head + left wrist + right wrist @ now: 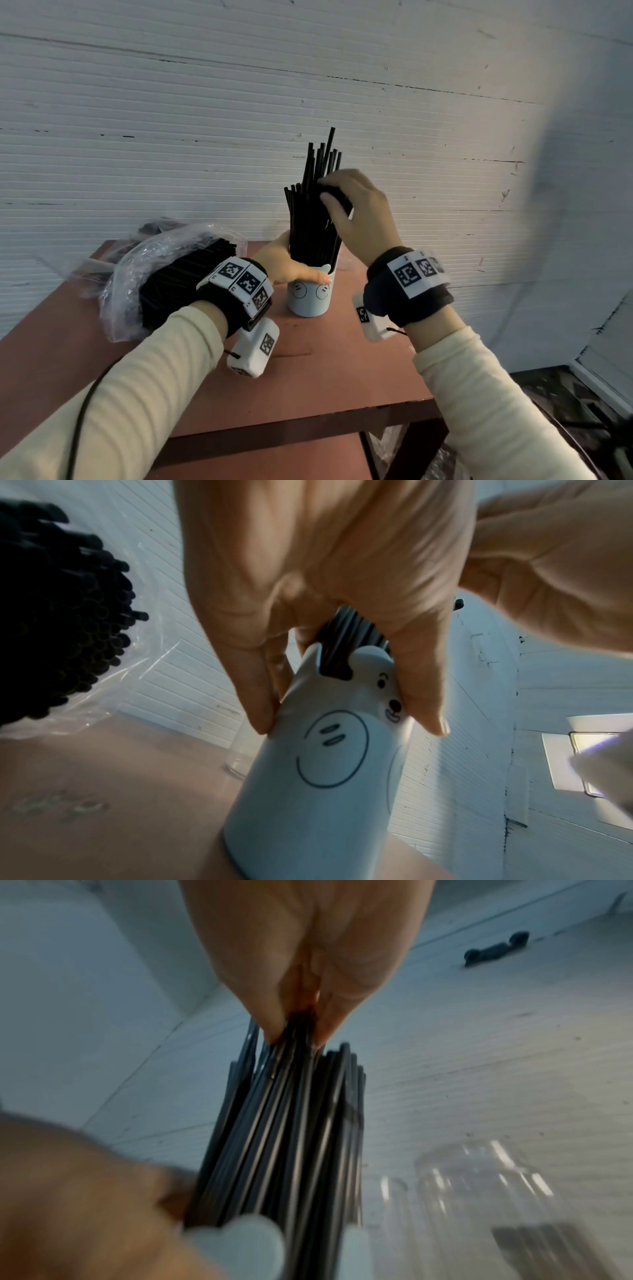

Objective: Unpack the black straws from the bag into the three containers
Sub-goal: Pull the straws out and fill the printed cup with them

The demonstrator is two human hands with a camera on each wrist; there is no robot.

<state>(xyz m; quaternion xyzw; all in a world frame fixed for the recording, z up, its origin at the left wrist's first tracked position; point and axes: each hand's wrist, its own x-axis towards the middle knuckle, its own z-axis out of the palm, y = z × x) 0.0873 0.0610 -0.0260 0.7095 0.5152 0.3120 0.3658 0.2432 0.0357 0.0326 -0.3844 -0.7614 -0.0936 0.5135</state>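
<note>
A white cup with a bear face (310,296) stands on the red-brown table (325,377) and holds a bundle of black straws (311,212). My left hand (298,270) grips the cup just under its rim; in the left wrist view its thumb and fingers (424,710) clasp the cup (325,777). My right hand (330,193) holds the upper part of the straws, and its fingertips (270,1026) pinch the straws (291,1137) from above. A clear plastic bag (137,274) full of black straws lies left of the cup.
A clear glass jar (479,1191) stands just beyond the cup, with dark streaks low beside it; a glass base (240,758) shows behind the cup. The white ribbed wall (308,85) runs close behind the table. The table's front edge (308,421) is near me.
</note>
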